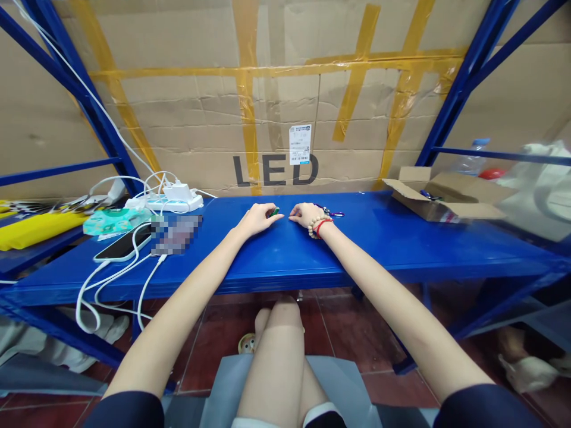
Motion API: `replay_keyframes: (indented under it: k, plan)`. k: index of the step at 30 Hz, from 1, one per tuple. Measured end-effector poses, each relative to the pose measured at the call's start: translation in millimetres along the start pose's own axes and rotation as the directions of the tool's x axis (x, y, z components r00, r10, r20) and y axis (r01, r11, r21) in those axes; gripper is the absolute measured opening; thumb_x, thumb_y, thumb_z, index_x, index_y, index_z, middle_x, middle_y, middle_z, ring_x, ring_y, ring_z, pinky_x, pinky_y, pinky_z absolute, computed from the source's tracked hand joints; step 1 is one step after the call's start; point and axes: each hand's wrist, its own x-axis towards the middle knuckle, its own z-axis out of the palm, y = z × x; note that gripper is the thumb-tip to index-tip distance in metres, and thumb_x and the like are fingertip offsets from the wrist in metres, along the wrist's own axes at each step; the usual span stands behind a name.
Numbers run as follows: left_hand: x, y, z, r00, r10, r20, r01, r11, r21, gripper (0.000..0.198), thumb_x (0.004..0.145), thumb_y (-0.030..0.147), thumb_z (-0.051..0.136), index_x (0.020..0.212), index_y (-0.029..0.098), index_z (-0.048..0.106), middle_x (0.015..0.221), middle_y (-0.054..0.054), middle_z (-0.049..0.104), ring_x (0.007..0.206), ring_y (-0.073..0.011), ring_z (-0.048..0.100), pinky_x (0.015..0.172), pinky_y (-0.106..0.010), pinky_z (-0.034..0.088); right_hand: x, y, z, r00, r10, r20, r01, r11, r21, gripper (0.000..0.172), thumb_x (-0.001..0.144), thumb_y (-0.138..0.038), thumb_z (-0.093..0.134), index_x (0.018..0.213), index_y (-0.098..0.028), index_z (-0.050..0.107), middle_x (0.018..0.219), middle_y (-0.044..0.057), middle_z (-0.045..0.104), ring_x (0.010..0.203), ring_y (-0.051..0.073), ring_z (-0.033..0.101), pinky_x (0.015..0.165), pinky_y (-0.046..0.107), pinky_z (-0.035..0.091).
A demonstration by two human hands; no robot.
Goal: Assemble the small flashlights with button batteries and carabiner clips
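Both my arms reach out over a blue metal shelf (379, 238). My left hand (256, 218) rests on the shelf with its fingers curled round a small green object (273, 211) that pokes out at the fingertips. My right hand (304, 214) lies a short gap to the right, fingers curled down on the shelf surface. What it holds, if anything, is hidden. A bead bracelet and a red cord (319, 226) circle my right wrist. A small purple cord with beads (332, 212) lies just behind the right hand.
An open cardboard box (444, 196) stands at the right. At the left lie a phone (122, 244) on white cables, a power strip with chargers (176, 199), a green packet (113, 221) and yellow material (35, 229). A taped cardboard wall marked LED (275, 169) backs the shelf.
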Motion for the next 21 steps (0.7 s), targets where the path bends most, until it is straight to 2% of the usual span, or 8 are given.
replay_keyframes:
  k: [4, 10, 21]
  plan:
    - [0.4, 0.8, 0.8, 1.000, 0.018, 0.000, -0.017, 1.000, 0.025, 0.036, 0.080, 0.049, 0.054, 0.064, 0.017, 0.052, 0.061, 0.000, 0.056, 0.057, -0.0123, 0.047, 0.055, -0.024, 0.033, 1.1, 1.2, 0.0, 0.999, 0.028, -0.034, -0.028, 1.000, 0.004, 0.032, 0.079, -0.043, 0.062, 0.104, -0.024, 0.068, 0.101, 0.003, 0.070, 0.094, 0.019, 0.064, 0.077, 0.027, 0.048]
    - [-0.4, 4.2, 0.8, 1.000, 0.020, 0.011, -0.020, 0.999, 0.046, 0.036, 0.080, 0.049, 0.053, 0.063, 0.017, 0.051, 0.062, 0.000, 0.056, 0.057, -0.0122, 0.047, 0.056, -0.024, 0.033, -1.2, 1.7, -3.1, 0.997, 0.042, -0.064, -0.042, 0.999, 0.012, 0.022, 0.077, -0.041, 0.063, 0.089, -0.025, 0.074, 0.095, 0.004, 0.071, 0.090, 0.020, 0.065, 0.073, 0.027, 0.048]
    - [-0.6, 6.4, 0.3, 1.000, -0.003, 0.022, 0.001, 0.998, 0.061, 0.035, 0.080, 0.049, 0.053, 0.064, 0.018, 0.053, 0.063, 0.000, 0.058, 0.058, -0.0132, 0.049, 0.055, -0.024, 0.032, -0.5, 0.1, -1.9, 0.999, 0.035, -0.014, -0.035, 0.999, -0.008, 0.022, 0.081, -0.038, 0.060, 0.096, -0.025, 0.070, 0.100, 0.003, 0.071, 0.093, 0.018, 0.065, 0.073, 0.024, 0.048]
